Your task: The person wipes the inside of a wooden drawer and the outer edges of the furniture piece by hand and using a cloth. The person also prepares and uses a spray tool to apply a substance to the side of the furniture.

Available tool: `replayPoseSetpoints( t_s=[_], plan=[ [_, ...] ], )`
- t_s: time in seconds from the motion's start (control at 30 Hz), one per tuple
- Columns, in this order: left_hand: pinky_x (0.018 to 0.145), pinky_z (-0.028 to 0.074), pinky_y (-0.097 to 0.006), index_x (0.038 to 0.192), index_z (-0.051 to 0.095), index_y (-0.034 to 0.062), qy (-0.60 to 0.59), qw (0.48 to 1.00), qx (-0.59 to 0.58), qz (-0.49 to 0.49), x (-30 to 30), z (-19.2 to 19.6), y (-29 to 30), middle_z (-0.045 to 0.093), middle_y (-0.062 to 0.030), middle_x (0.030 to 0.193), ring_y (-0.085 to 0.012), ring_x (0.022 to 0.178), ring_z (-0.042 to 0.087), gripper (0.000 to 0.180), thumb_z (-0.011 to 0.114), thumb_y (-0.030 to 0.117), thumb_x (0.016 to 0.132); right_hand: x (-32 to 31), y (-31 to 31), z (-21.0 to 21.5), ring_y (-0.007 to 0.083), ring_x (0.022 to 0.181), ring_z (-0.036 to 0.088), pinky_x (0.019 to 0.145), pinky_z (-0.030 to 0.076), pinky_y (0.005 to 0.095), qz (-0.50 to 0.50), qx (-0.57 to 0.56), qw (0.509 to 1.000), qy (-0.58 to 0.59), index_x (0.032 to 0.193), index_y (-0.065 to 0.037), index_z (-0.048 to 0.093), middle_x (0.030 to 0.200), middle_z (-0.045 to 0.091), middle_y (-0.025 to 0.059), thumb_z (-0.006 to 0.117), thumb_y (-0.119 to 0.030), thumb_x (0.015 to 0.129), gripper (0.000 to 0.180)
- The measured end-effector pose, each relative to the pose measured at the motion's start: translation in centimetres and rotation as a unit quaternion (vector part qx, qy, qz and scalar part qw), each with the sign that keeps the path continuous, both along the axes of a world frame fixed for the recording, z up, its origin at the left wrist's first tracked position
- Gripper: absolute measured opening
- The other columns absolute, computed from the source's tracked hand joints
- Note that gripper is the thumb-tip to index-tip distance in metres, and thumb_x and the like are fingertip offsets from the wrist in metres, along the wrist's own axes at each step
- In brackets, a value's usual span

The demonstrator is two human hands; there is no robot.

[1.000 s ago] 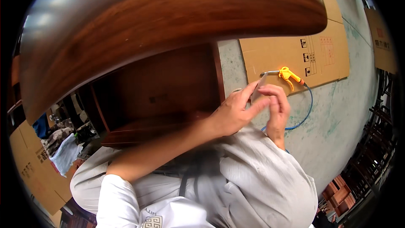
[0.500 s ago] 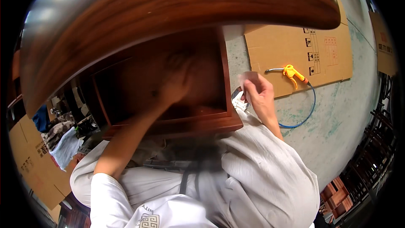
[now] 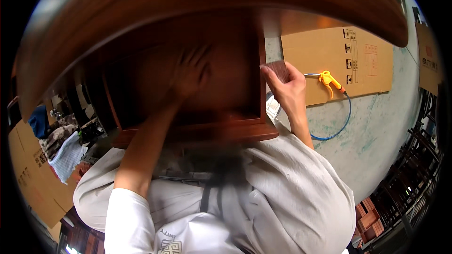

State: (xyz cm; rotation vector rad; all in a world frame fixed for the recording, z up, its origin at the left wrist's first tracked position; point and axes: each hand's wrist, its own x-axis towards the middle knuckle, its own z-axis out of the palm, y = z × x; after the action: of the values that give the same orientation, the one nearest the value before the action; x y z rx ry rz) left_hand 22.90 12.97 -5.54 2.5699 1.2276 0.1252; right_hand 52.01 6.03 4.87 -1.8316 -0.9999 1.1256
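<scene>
The big brown wooden top (image 3: 188, 4) hangs low over the open box part (image 3: 141, 80), so room inside is tight. The left hand (image 3: 190, 73) fills much of it. The side wall (image 3: 262, 89) blocks the right hand (image 3: 287, 89). The floor (image 3: 376, 127) beyond the blue hose (image 3: 341, 124) is open.

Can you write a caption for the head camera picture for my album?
Left hand pressed inside a dark wooden cabinet while the right hand grips its side edge.
</scene>
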Motion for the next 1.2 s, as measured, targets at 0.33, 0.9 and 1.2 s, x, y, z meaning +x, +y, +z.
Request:
replayPoseSetpoints(
  t_s=[0.33,0.9,1.2],
  plan=[
    [0.127,0.026,-0.057,0.148,0.055,0.0090,0.019,0.999,-0.041,0.018,0.0,0.6,0.3,0.038,-0.0106,0.169,-0.0338,0.154,0.035,0.056,0.058,0.028,0.096,-0.5,-0.8,-0.6,0.0085,0.063,0.053,0.060,0.047,0.0299,-0.019,0.018,1.000,-0.017,0.088,0.002,0.072,0.068,0.066,0.0042,0.084,-0.022,0.090,0.027],
    [0.126,0.026,-0.059,0.150,0.054,0.0077,-0.039,0.999,0.033,0.002,0.2,0.2,0.5,0.042,-0.0114,0.166,-0.0344,0.151,0.039,0.061,0.059,0.027,0.091,0.7,0.9,1.9,0.0066,0.070,0.058,0.064,0.048,0.0254,-0.024,0.040,0.999,-0.001,0.097,0.000,0.075,0.077,0.068,-0.0017,0.082,-0.023,0.093,0.025],
    [0.127,0.025,-0.058,0.161,0.043,0.0128,-0.055,0.998,0.022,0.006,0.2,0.5,0.5,0.045,-0.0135,0.164,-0.0362,0.149,0.041,0.068,0.056,0.019,0.094,-0.3,-0.4,-0.2,0.0050,0.061,0.051,0.055,0.042,0.0263,-0.017,0.020,0.999,0.026,0.089,0.000,0.072,0.069,0.063,-0.0031,0.082,-0.024,0.094,0.026]
  ],
)
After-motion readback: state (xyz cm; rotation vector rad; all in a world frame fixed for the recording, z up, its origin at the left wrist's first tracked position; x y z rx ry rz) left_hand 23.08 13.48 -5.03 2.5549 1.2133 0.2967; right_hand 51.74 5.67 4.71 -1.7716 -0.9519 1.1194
